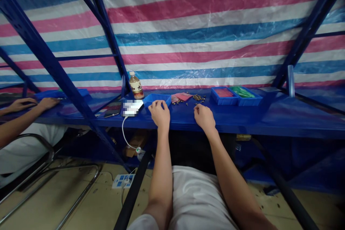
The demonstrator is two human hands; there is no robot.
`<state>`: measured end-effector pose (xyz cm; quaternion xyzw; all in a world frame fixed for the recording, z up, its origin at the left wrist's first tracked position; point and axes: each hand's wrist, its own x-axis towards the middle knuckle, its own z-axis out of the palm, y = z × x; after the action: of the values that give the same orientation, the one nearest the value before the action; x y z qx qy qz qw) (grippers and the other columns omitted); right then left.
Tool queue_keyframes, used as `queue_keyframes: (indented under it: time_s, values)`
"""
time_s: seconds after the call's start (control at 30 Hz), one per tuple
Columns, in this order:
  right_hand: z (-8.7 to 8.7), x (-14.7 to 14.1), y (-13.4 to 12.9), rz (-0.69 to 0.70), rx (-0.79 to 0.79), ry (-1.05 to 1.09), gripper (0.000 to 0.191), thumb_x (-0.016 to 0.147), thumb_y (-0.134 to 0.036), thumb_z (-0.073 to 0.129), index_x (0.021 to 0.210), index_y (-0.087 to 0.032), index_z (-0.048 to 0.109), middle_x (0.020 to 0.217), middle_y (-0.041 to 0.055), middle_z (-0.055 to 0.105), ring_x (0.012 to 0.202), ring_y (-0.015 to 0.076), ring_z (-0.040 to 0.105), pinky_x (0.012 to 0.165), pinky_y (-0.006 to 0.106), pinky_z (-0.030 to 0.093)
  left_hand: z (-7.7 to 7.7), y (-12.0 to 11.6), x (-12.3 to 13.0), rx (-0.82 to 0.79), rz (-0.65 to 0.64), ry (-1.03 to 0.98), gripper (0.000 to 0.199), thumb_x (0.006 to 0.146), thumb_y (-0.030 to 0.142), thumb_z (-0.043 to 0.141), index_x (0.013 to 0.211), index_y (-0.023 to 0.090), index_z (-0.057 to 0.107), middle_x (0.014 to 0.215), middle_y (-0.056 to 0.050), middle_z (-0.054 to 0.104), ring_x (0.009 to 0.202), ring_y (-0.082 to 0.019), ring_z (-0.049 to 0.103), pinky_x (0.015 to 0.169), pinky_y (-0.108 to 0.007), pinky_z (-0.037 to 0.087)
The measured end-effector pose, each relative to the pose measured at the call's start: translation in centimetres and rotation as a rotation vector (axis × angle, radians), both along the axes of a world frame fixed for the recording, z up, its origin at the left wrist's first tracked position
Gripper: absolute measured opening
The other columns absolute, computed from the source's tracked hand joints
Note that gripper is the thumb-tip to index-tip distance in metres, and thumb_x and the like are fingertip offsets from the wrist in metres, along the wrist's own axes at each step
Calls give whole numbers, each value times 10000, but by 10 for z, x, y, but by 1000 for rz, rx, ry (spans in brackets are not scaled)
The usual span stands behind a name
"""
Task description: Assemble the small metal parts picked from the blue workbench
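Note:
My left hand (160,114) is above the front of a blue plastic bin (153,97), its fingers curled together; whatever they may hold is hidden. To the right, my right hand (205,116) rests by the table's front edge with fingers bent into a pinch. Anything in that pinch is too small to make out. Just beyond the right hand lies a loose pile of small brass-coloured metal pieces (198,97), with a few strays around it. Pink flat packets (183,96) lie between that pile and the bin.
Two blue bins stand right of the pile, holding pink packets (225,92) and green packets (242,92). At left are a drink bottle (137,87), a lit phone (132,108) on a cable and a dark phone (112,109). Another person's hands (47,103) work farther left, past blue posts.

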<state>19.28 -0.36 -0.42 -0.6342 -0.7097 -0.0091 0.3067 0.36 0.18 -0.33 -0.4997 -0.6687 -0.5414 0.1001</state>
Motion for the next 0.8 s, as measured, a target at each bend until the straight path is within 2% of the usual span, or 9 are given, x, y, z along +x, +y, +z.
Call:
queue_keyframes:
  time_s: [0.17, 0.6, 0.7, 0.8]
  values:
    - [0, 0, -1, 22, 16, 47, 269, 926, -155, 453, 1113, -184, 644, 1005, 95, 731, 931, 241, 653, 744, 303, 391, 0, -1, 4, 27, 4, 15, 273, 979, 294, 476, 1018, 226, 737, 1138, -105, 671, 1132, -311, 492, 924, -413, 459]
    - [3, -1, -5, 49, 27, 41, 313, 917, -175, 446, 1163, -195, 640, 1047, 95, 727, 943, 243, 659, 734, 296, 414, 0, -1, 21, 43, -108, 127, 272, 988, 319, 487, 1028, 221, 738, 1093, -94, 691, 1132, -281, 499, 948, -359, 448]
    - [4, -2, -6, 64, 29, 42, 320, 922, -184, 441, 1175, -205, 635, 1056, 94, 727, 952, 244, 660, 736, 292, 421, 1, -2, 28, -19, -185, 193, 276, 997, 336, 476, 1050, 236, 728, 1092, -75, 697, 1107, -257, 530, 934, -335, 457]
    - [3, -1, -6, 84, 34, 51, 328, 933, -190, 433, 1194, -221, 630, 1055, 86, 730, 963, 245, 663, 747, 292, 428, 4, -3, 32, -115, -322, 285, 261, 996, 346, 486, 1055, 253, 723, 1074, -51, 713, 1047, -231, 584, 896, -314, 471]
